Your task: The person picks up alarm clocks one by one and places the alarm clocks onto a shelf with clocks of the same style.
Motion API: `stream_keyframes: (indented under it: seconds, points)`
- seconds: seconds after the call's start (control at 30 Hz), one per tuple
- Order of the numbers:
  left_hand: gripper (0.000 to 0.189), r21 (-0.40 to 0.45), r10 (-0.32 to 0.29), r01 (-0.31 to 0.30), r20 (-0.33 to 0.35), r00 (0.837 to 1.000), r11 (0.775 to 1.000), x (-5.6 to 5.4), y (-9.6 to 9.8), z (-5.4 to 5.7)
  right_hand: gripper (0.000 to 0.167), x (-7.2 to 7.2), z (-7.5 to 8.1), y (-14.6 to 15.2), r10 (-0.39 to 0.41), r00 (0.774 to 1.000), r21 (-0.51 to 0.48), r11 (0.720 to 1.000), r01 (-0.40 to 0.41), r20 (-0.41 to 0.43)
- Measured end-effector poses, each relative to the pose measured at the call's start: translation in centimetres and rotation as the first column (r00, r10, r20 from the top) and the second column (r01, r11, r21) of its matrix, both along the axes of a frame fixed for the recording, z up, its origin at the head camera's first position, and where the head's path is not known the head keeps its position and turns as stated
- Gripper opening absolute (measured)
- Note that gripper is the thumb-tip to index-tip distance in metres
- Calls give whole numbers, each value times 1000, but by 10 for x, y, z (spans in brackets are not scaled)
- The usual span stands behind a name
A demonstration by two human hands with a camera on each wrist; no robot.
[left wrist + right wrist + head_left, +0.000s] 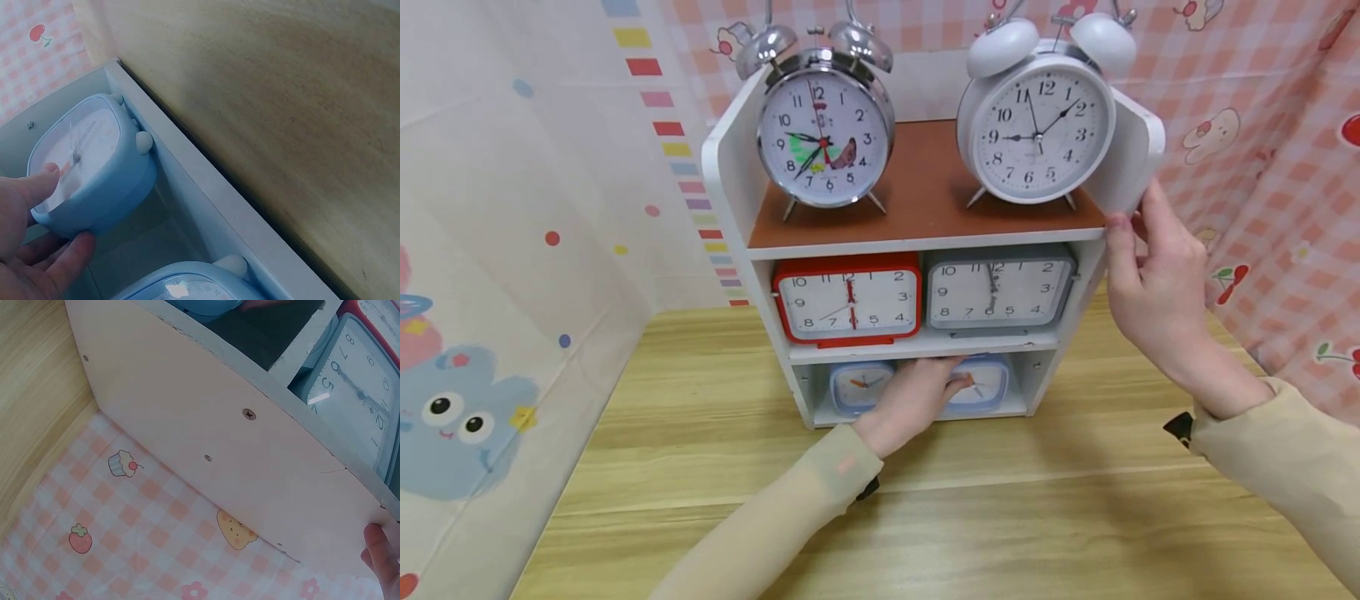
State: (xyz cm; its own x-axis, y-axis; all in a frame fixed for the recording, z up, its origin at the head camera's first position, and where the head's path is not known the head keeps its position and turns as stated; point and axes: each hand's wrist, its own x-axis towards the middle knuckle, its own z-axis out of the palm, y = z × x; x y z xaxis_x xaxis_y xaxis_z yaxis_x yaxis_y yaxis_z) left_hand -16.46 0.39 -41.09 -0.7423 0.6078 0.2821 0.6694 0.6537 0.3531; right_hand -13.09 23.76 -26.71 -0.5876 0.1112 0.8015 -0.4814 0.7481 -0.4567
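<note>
On the bottom level of a small white shelf point(1045, 367) stand two light blue alarm clocks. My left hand point(917, 396) reaches in and grips the right one point(988, 383). Seen from the left wrist, the thumb lies on that clock's face point(87, 147) and the fingers point(72, 259) curl against its casing. The other blue clock point(850, 387) sits beside my left wrist, partly covered in the head view. My right hand point(1161, 279) holds the shelf's right side panel point(187, 425), thumb at the front edge and fingers along the outer face.
A red clock point(850, 300) and a grey clock point(1000, 292) fill the middle level. On the brown top board point(925, 183) stand a silver twin-bell clock point(823, 137) and a white one point(1037, 125). Patterned cloth point(1262, 150) hangs behind the wooden table point(700, 467).
</note>
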Motion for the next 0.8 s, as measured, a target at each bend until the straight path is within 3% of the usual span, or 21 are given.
stream_keyframes:
  seconds: [0.33,0.53,0.8]
  points:
    - [42,-12,-2,2,-4,1000,1000,1,-3,-3,42,-1,0,-1,5,1000,3,1000,-5,4]
    - [57,-59,-22,19,-59,998,998,12,-11,0,42,-2,0,-1,15,1000,5,1000,-15,2]
    - [65,-86,-64,58,-71,995,995,29,-37,4,45,-1,-1,7,25,999,7,1000,-25,24]
